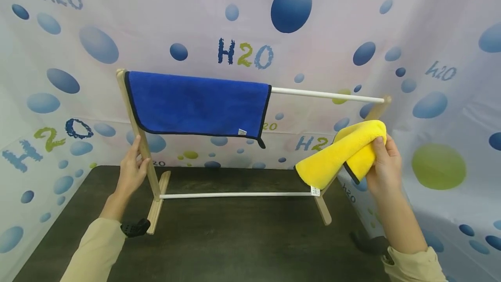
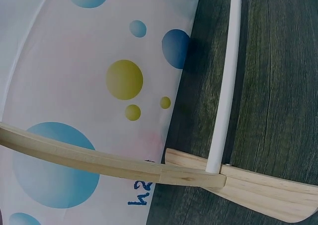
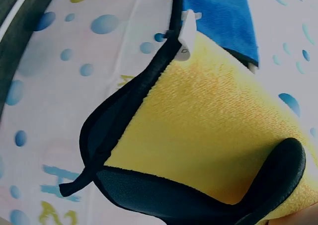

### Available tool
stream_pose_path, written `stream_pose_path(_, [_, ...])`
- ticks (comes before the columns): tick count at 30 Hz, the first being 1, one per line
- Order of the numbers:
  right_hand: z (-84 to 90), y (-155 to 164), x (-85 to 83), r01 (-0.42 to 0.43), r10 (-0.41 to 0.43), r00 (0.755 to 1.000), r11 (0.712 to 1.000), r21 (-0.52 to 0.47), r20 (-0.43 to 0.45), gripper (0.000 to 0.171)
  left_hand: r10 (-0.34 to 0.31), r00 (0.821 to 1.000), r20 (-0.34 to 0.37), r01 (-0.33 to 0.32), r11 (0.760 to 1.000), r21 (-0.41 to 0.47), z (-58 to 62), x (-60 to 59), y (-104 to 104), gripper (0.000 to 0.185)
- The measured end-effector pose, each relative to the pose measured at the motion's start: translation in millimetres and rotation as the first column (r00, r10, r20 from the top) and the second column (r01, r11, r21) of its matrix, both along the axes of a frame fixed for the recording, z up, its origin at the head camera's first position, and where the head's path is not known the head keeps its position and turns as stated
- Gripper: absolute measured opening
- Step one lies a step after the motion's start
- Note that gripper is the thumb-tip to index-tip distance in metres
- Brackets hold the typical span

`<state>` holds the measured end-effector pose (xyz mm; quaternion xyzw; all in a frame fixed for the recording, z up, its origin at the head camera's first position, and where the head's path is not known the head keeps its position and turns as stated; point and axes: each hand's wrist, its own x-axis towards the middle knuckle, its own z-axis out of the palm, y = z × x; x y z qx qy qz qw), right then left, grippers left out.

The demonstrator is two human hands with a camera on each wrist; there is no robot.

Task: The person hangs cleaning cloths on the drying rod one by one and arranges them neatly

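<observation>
My left hand [image 1: 131, 169] holds the left wooden post [image 1: 144, 145] of a drying rack, below its middle. My right hand [image 1: 385, 166] pinches a yellow cloth [image 1: 340, 151] between thumb and fingers, in front of the rack's right post. The cloth hangs folded over to the left, with black edging and a white label [image 1: 315, 191]. In the right wrist view the yellow cloth [image 3: 198, 115] fills the middle, its dark edging curling up. A blue cloth [image 1: 199, 105] with black trim drapes over the left part of the rack's white top rod [image 1: 328, 95].
The rack's lower white rod [image 1: 238, 195] runs between two wooden feet [image 1: 156, 212] on a dark wood-grain table [image 1: 235, 238]. Behind and at both sides hangs a white curtain [image 1: 156, 25] printed with blue and green dots.
</observation>
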<state>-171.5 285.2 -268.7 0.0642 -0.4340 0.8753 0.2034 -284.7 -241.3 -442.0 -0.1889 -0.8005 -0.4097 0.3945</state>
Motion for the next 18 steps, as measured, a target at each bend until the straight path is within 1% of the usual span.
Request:
stream_pose_path(5, [22.1, 0, 1.6, -0.058, 0.054, 0.995, 0.997, -0.058, -0.079, 0.028, 0.01, 1.0, -0.025, -0.01, 1.0, -0.002, -1.7, -0.1, 0, 0.079])
stream_pose_path(9, [39.5, -1, 3.3, -0.105, 0.09, 0.986, 0.989, -0.103, -0.141, 0.032, 0.022, 0.999, -0.03, -0.022, 1.0, -0.003, -2.3, 0.3, 1, 0.079])
stream_pose_path(10, [43.3, -1, 3.8, -0.105, 0.088, 0.984, 0.989, -0.101, -0.158, 0.033, 0.022, 0.999, -0.028, -0.023, 1.0, -0.002, -2.6, 0.2, 2, 0.079])
stream_pose_path(12, [51.0, -4, 4.5, -0.088, 0.068, 0.979, 0.991, -0.099, -0.191, 0.032, 0.026, 0.999, -0.026, -0.026, 1.0, -0.003, -3.2, 0.2, 2, 0.08])
stream_pose_path(14, [58.5, -9, 4.1, -0.049, 0.029, 0.974, 0.995, -0.084, -0.224, 0.032, 0.029, 0.999, -0.026, -0.029, 1.0, -0.001, -3.6, 0.2, 2, 0.08])
stream_pose_path(16, [67.1, -15, 1.2, -0.008, -0.012, 0.967, 0.997, -0.078, -0.256, 0.032, 0.032, 0.999, -0.024, -0.032, 1.0, 0.001, -3.8, 0.1, 1, 0.08])
stream_pose_path(18, [76.7, -20, -2.7, 0.009, -0.03, 0.961, 0.997, -0.078, -0.274, 0.031, 0.033, 0.999, -0.024, -0.033, 0.999, 0.005, -3.2, -0.4, 1, 0.08])
